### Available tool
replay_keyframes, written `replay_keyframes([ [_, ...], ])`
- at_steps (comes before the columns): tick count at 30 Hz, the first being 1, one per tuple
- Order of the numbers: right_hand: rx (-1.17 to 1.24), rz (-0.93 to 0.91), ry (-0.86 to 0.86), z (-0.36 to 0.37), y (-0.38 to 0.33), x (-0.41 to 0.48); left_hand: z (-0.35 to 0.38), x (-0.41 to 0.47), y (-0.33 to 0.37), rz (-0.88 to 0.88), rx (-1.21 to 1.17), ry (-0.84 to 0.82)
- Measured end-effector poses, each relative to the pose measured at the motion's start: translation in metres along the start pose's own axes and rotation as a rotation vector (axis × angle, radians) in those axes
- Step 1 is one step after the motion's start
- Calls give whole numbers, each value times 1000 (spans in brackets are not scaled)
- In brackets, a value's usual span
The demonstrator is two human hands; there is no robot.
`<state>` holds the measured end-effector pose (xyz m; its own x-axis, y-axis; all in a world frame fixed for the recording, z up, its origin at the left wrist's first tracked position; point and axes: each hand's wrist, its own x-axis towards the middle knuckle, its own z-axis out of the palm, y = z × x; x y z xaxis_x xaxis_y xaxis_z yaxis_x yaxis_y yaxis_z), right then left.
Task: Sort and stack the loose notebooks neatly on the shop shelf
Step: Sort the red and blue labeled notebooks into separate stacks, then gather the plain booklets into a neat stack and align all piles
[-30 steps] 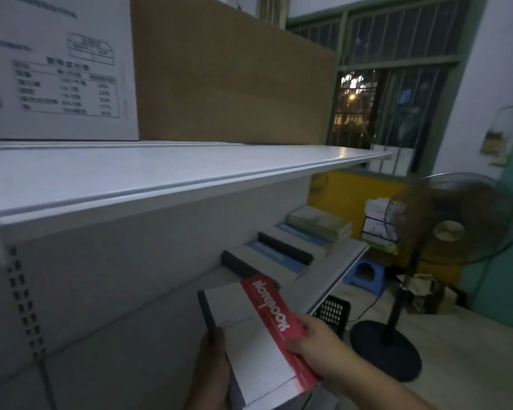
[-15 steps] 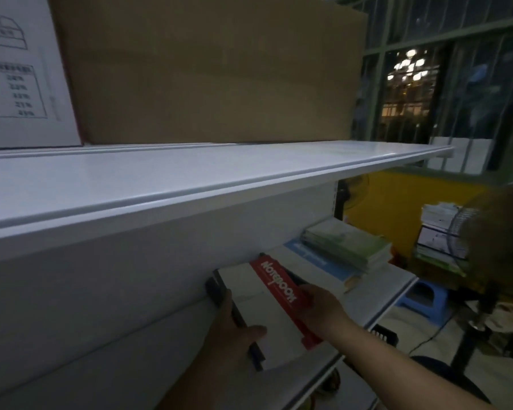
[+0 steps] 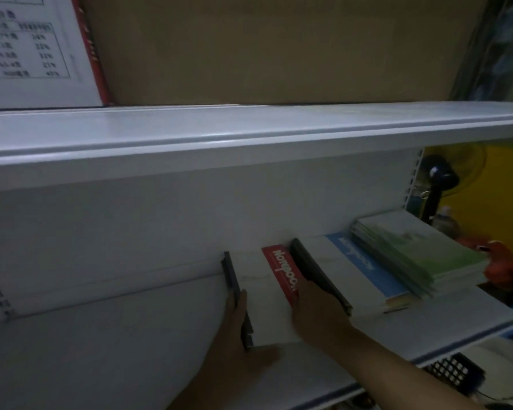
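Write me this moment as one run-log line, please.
state: red-banded notebook stack flat on lower shelf | left hand: presses its spine edge | right hand: rests on cover | neighbour: blue-banded stack at right

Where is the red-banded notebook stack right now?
Head view, centre: the red-banded notebook stack lies flat on the lower shelf between the left hand and right hand, directly left of the blue-banded stack.
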<state>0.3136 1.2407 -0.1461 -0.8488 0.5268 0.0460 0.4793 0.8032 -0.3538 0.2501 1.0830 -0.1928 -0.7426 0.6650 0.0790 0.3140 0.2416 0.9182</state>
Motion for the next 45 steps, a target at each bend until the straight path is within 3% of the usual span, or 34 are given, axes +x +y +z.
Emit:
replay_keyframes([
  [7, -454, -31, -187, -4, -12, 7, 2, -3, 3, -41, 139, 76],
  [12, -425, -106, -51, 0, -5, 9, -1, -6, 9, 7, 170, 40],
  [16, -303, -303, 134, 17, 1, 10, 0, -7, 9, -7, 116, 24],
  [22, -217, -382, 77, 11, 4, 2, -1, -8, 11, -65, 144, -1],
  [26, -394, -378, -79, -18, -10, -5, -23, -9, 31, -91, 85, -149],
  [28, -641, -291, -86, -25, -36, -13, -58, -17, 38, -69, 237, -145],
  [30, -728, -262, -51, -19, -79, -25, -116, -35, 41, -93, 381, -16],
  [34, -588, -641, -153, 23, -217, -75, -265, -115, 32, -136, 591, 226],
  [38, -450, -929, -277, 73, -360, -138, -399, -227, -3, -332, 1110, 175],
  [45, -407, -1182, -365, 145, -529, -236, -523, -394, -60, -607, 1091, 312],
])
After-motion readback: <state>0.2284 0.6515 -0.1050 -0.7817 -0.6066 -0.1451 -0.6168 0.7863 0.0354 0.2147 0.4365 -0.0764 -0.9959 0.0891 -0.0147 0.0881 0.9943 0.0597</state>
